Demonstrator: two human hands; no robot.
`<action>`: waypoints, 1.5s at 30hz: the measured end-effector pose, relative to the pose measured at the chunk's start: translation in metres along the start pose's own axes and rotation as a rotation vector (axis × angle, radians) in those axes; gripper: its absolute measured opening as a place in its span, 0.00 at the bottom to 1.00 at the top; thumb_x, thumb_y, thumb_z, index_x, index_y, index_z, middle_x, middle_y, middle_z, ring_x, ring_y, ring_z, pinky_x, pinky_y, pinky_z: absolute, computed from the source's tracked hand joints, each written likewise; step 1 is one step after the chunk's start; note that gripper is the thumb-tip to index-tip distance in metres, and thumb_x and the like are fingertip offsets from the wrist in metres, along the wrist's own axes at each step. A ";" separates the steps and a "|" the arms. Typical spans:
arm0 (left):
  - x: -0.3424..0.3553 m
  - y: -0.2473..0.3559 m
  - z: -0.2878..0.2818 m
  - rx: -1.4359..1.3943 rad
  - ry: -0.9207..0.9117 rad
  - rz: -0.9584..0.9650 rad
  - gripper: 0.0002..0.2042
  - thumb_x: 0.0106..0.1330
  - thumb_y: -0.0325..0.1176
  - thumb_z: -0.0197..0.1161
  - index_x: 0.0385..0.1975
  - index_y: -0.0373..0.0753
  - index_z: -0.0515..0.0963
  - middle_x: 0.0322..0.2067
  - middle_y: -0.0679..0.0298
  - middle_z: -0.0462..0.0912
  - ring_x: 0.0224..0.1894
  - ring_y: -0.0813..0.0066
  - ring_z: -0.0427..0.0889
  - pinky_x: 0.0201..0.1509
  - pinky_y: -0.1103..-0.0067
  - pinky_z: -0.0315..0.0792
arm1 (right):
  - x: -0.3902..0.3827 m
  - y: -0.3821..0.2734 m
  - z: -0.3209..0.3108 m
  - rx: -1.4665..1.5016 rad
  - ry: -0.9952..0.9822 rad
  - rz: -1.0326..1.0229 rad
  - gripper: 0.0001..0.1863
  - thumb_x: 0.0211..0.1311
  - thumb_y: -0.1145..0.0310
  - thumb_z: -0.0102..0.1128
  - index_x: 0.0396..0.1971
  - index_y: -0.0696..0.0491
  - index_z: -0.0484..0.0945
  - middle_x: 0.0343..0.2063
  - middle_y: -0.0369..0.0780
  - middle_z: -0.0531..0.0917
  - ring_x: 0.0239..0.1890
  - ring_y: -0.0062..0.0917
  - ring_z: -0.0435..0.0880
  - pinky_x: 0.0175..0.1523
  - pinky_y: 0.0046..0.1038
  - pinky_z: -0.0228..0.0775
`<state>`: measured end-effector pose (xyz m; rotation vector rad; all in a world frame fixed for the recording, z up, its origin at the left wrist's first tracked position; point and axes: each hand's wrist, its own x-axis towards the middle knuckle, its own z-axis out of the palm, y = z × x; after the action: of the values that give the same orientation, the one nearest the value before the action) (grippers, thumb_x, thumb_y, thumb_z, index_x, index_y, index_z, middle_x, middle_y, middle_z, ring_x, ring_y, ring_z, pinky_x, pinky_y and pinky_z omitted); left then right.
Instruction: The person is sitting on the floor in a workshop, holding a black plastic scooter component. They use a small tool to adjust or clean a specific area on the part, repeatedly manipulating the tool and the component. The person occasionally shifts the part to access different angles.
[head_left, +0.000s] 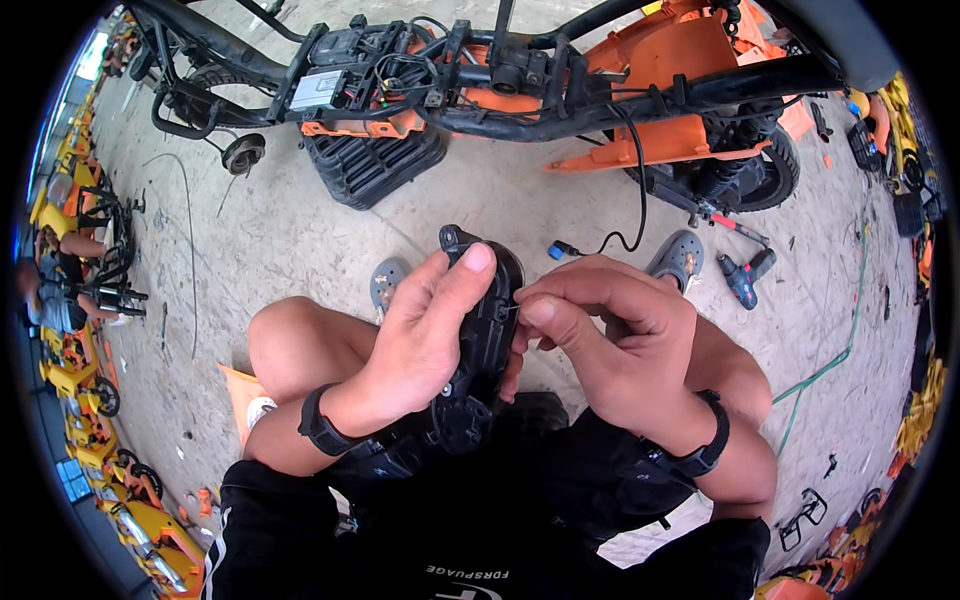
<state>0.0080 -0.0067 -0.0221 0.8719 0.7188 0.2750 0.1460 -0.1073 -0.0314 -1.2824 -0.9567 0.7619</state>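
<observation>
While your left grip [420, 330] is clasping an oblong black plastic housing [490, 330], its thumb lying over the upper part, your right grip [630, 335] is nearly closing, pinching a thin piece [517, 304], too small to identify, between thumb and forefinger at the housing's right edge. You are holding the housing between your knees [290, 335], and a stripped scooter frame [740, 90] is standing beyond it.

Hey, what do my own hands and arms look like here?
Your left hand and right hand wear no gloves, and no rings show. A black strap wristband circles the left wrist; a similar black wristband circles the right. Both forearms are bare of sleeves.
</observation>
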 end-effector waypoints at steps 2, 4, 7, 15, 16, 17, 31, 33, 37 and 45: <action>0.000 0.001 0.001 -0.006 0.006 -0.008 0.20 0.76 0.49 0.45 0.37 0.34 0.68 0.21 0.58 0.77 0.16 0.69 0.78 0.17 0.77 0.74 | 0.001 0.001 0.001 -0.088 0.011 -0.094 0.04 0.56 0.80 0.67 0.32 0.61 0.83 0.27 0.41 0.84 0.24 0.22 0.83 0.27 0.21 0.72; 0.000 0.001 0.001 -0.001 0.009 -0.007 0.20 0.76 0.49 0.45 0.37 0.34 0.68 0.21 0.58 0.77 0.16 0.70 0.78 0.17 0.77 0.74 | 0.004 0.000 0.000 -0.229 0.011 -0.259 0.05 0.54 0.80 0.67 0.31 0.60 0.83 0.27 0.42 0.83 0.24 0.24 0.83 0.26 0.22 0.72; 0.002 -0.002 -0.001 0.007 -0.014 0.026 0.19 0.76 0.48 0.46 0.37 0.35 0.68 0.22 0.59 0.77 0.16 0.71 0.78 0.17 0.77 0.74 | 0.006 0.002 -0.003 -0.372 0.006 -0.421 0.08 0.47 0.82 0.67 0.30 0.59 0.82 0.27 0.41 0.83 0.24 0.27 0.83 0.24 0.23 0.72; 0.002 -0.003 0.000 0.005 -0.001 0.029 0.17 0.76 0.45 0.46 0.39 0.34 0.67 0.23 0.58 0.77 0.16 0.71 0.77 0.17 0.77 0.73 | 0.012 0.002 -0.006 -0.499 -0.047 -0.569 0.14 0.34 0.85 0.64 0.28 0.58 0.81 0.26 0.39 0.81 0.24 0.28 0.82 0.22 0.25 0.71; 0.001 -0.003 0.000 0.012 0.005 0.030 0.17 0.76 0.45 0.46 0.39 0.34 0.67 0.23 0.58 0.77 0.16 0.71 0.77 0.17 0.77 0.73 | 0.012 -0.002 -0.007 -0.500 -0.076 -0.537 0.13 0.36 0.85 0.64 0.28 0.58 0.81 0.26 0.39 0.80 0.24 0.29 0.82 0.22 0.25 0.70; 0.001 -0.004 0.000 0.011 0.001 0.044 0.17 0.76 0.45 0.46 0.39 0.34 0.67 0.23 0.58 0.77 0.16 0.71 0.77 0.17 0.77 0.73 | 0.012 -0.004 -0.008 -0.501 -0.105 -0.505 0.13 0.38 0.85 0.64 0.28 0.58 0.80 0.25 0.40 0.80 0.24 0.30 0.82 0.22 0.25 0.70; 0.002 -0.008 0.003 0.161 0.095 0.276 0.16 0.75 0.44 0.49 0.44 0.35 0.68 0.25 0.59 0.78 0.19 0.74 0.78 0.19 0.79 0.74 | 0.001 -0.007 -0.008 0.539 -0.085 0.575 0.08 0.65 0.75 0.61 0.38 0.64 0.79 0.29 0.40 0.84 0.30 0.20 0.84 0.33 0.21 0.78; 0.002 -0.007 0.000 0.093 0.056 0.229 0.15 0.75 0.44 0.50 0.43 0.35 0.68 0.25 0.59 0.78 0.19 0.74 0.78 0.20 0.80 0.74 | 0.000 -0.006 -0.006 0.397 -0.063 0.459 0.08 0.64 0.74 0.62 0.37 0.64 0.80 0.29 0.40 0.84 0.30 0.20 0.84 0.32 0.21 0.78; 0.001 -0.004 -0.003 0.090 0.002 0.220 0.15 0.75 0.44 0.50 0.42 0.35 0.67 0.24 0.59 0.77 0.18 0.74 0.77 0.20 0.80 0.73 | -0.001 -0.006 -0.005 -0.152 -0.048 -0.061 0.06 0.58 0.75 0.66 0.33 0.61 0.81 0.27 0.40 0.84 0.25 0.22 0.84 0.26 0.22 0.75; 0.003 -0.008 -0.001 0.083 0.034 0.277 0.14 0.75 0.42 0.50 0.41 0.35 0.67 0.23 0.60 0.77 0.18 0.77 0.76 0.19 0.81 0.71 | -0.004 -0.010 -0.004 -0.644 -0.052 -0.449 0.11 0.45 0.79 0.68 0.31 0.60 0.80 0.25 0.40 0.81 0.23 0.27 0.81 0.23 0.24 0.72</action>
<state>0.0089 -0.0097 -0.0299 1.0495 0.6439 0.5100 0.1480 -0.1138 -0.0225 -1.5101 -1.5418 0.1284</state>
